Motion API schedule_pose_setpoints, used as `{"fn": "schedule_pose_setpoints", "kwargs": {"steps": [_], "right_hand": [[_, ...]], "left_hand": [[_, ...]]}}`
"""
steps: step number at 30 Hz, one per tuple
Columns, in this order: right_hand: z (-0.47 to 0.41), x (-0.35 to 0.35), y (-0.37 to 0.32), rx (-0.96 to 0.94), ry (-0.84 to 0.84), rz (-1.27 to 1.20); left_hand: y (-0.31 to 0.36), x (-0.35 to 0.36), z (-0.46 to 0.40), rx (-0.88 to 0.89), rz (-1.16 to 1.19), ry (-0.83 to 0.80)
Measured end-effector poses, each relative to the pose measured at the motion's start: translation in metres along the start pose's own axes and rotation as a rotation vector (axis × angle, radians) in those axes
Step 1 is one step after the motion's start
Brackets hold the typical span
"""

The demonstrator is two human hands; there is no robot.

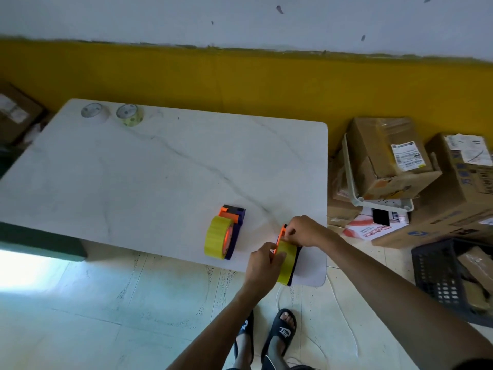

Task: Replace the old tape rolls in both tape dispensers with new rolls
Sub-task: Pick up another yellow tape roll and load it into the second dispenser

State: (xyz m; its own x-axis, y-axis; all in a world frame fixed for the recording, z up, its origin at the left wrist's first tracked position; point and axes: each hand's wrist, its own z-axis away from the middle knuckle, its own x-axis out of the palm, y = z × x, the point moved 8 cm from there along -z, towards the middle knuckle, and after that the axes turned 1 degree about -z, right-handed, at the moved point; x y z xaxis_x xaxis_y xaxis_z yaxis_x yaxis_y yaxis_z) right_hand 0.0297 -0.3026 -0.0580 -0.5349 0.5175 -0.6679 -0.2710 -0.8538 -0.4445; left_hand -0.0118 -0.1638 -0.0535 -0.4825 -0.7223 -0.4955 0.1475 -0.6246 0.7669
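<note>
The white marble-pattern table (149, 166) carries two tape dispensers: one (289, 259) between the fingers (289, 233) at the near right corner, one (226, 232) just left of them. Two used tape rolls (94, 111) (130, 114) lie at the far left edge, well apart from the fingers.

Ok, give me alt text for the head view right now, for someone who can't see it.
Both hands, left hand and right hand, work on a tape dispenser holding a yellow roll at the white table's near edge. A second loaded dispenser stands beside it; two near-empty rolls sit at the far corner.
</note>
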Motion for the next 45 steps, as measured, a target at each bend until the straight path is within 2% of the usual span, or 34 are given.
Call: {"fn": "schedule_pose_setpoints", "kwargs": {"steps": [3, 5, 12, 17, 22, 29, 39, 42, 45], "right_hand": [[-0.005, 0.001, -0.003, 0.008, 0.057, 0.220], [-0.005, 0.003, -0.006, -0.006, 0.101, 0.259], [-0.002, 0.004, 0.002, 0.004, 0.145, 0.176], [-0.002, 0.008, 0.007, 0.040, 0.188, 0.166], [-0.001, -0.005, 0.011, 0.081, 0.296, 0.119], [-0.014, 0.001, 0.007, 0.058, 0.234, 0.104], [-0.025, 0.002, 0.002, 0.123, 0.331, 0.230], [-0.029, -0.010, 0.026, 0.213, 0.320, 0.182], [-0.039, -0.024, 0.041, 0.218, 0.343, 0.108]], "left_hand": [[-0.001, -0.002, -0.002, -0.028, 0.013, 0.028], [0.000, -0.001, -0.002, -0.046, 0.017, 0.038], [0.004, 0.003, 0.001, -0.056, -0.126, 0.000], [0.010, 0.011, 0.004, -0.047, -0.326, -0.083], [0.009, 0.009, 0.000, -0.044, -0.493, -0.101], [0.009, -0.002, -0.008, -0.054, -0.561, -0.065], [0.009, -0.011, -0.013, -0.068, -0.602, -0.048], [0.002, -0.007, -0.009, -0.072, -0.620, -0.074], [-0.001, -0.006, -0.005, -0.099, -0.576, -0.074]]}}
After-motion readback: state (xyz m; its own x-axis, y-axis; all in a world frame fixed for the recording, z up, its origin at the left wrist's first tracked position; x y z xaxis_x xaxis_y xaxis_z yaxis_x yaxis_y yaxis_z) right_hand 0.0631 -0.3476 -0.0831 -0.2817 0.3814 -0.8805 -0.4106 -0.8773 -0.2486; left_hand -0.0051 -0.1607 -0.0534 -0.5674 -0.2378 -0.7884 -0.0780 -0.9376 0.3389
